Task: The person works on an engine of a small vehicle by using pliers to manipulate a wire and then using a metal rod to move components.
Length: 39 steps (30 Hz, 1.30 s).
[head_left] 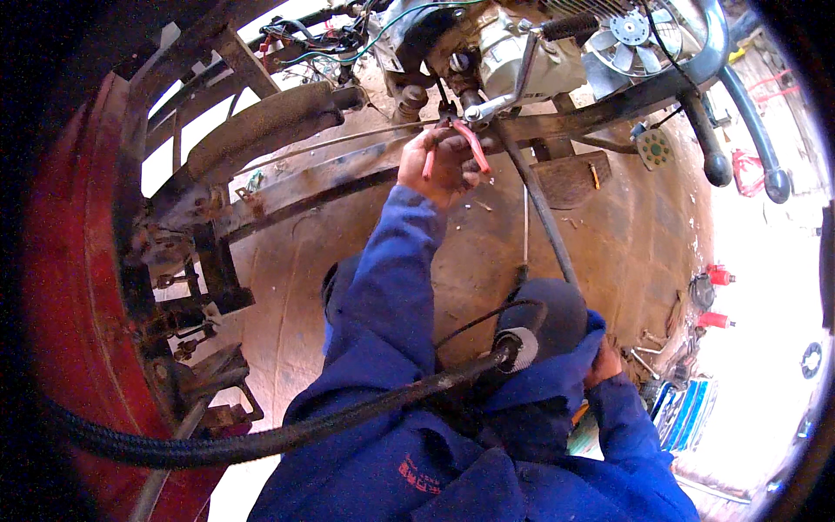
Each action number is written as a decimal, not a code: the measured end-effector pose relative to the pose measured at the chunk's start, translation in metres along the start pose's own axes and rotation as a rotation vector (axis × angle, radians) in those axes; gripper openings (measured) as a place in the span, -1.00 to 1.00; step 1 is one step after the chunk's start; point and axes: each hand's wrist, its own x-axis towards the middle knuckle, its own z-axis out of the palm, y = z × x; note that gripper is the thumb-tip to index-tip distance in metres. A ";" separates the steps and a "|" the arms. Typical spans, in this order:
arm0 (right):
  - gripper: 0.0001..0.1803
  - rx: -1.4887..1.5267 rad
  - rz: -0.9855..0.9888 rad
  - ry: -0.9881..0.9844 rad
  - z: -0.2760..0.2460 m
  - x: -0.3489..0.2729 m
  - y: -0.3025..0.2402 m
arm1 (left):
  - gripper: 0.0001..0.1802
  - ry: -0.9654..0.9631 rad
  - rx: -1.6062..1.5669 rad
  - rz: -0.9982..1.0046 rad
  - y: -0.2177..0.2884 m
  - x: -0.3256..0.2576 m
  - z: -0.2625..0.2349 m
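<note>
My left hand is closed around a pair of red-handled pliers. The dark jaws point up toward the underside of the engine, beside a metal lever and a thin rod that runs left. Whether the jaws grip anything is too small to tell. Down by my right knee rests my right hand, close to the trouser cloth, its fingers hidden. A long dark bar slants from the engine area down to my knee.
A thick black hose crosses in front of me. At left are a brown muffler and a red panel. Frame tubes stand at right near a white fan. Tools and red-capped items lie on the right-hand floor.
</note>
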 end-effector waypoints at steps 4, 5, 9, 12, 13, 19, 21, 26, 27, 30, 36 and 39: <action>-0.56 0.007 0.017 -0.011 -0.003 0.001 -0.008 | -0.60 -0.132 -0.204 -0.046 0.012 0.006 -0.017; -0.56 0.004 0.012 -0.016 -0.003 0.002 -0.008 | -0.59 -0.162 -0.207 -0.041 0.010 0.008 -0.018; -0.56 0.037 -0.029 -0.006 0.008 0.002 0.014 | -0.64 -0.166 -0.172 -0.017 0.007 0.012 -0.029; -0.55 0.006 0.025 -0.020 0.004 0.001 0.007 | -0.74 -0.051 -0.097 0.038 0.011 0.002 -0.017; -0.54 -0.018 0.037 -0.016 0.001 0.000 0.001 | -0.75 -0.086 -0.122 0.045 0.010 0.003 -0.019; -0.50 -0.059 -0.015 0.018 0.000 0.001 0.005 | -0.78 -0.189 -0.174 0.095 0.002 0.005 -0.018; -0.49 -0.011 -0.010 0.021 0.003 -0.001 0.011 | -0.74 -0.162 -0.155 0.115 0.000 0.004 -0.017; -0.45 -0.061 -0.041 0.032 0.001 0.001 0.010 | -0.60 -0.327 -0.326 0.072 0.005 0.010 -0.032; -0.44 -0.070 -0.035 0.037 0.002 0.001 0.013 | -0.56 -0.405 -0.397 0.062 0.005 0.011 -0.031; -0.43 -0.095 -0.034 0.054 0.006 -0.001 0.024 | -0.58 -0.285 -0.418 0.130 0.003 0.011 -0.026; -0.48 -0.053 -0.085 0.043 -0.002 0.002 0.002 | -0.63 -0.298 -0.460 0.095 -0.011 0.007 -0.008; -0.52 -0.041 -0.077 0.050 -0.004 0.001 -0.009 | -0.66 -0.334 -0.663 -0.033 -0.005 0.008 -0.004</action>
